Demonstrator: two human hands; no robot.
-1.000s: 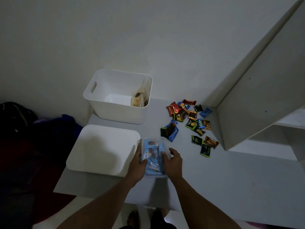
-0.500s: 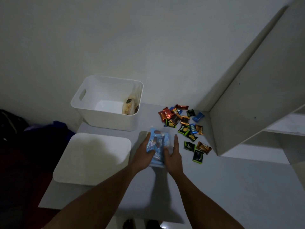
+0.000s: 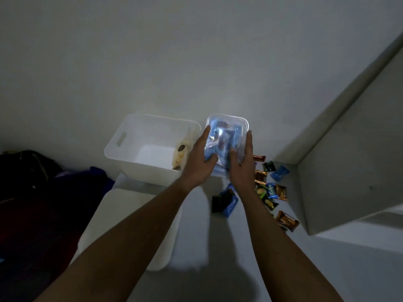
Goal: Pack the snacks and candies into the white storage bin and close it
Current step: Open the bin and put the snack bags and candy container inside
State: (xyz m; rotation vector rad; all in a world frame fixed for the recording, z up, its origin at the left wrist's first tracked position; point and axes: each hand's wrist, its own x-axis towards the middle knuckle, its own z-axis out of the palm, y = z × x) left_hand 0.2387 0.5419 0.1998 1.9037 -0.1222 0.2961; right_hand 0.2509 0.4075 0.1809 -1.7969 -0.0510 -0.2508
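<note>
A clear plastic box of blue-wrapped snacks (image 3: 229, 131) is held up in the air, just right of the white storage bin (image 3: 130, 164). My left hand (image 3: 199, 162) grips its left side and my right hand (image 3: 243, 166) grips its right side, thumbs laid across the front. The bin stands open at the back of the table, with a pale snack bag (image 3: 180, 156) leaning inside its right wall. Its white lid (image 3: 130, 214) lies flat in front of it. Several loose candies (image 3: 270, 192) are scattered at the right; my right arm hides some.
A blue and black packet (image 3: 227, 202) lies on the grey table (image 3: 218, 247) between my forearms. A grey shelf unit (image 3: 349, 171) rises at the right beside the candies. Dark clothes and a bag (image 3: 32, 182) lie off the table's left edge. A plain wall stands behind.
Both hands have lifted the clear snack box off the table and carried it up and forward, from in front of the lid to beside the bin's right rim.
</note>
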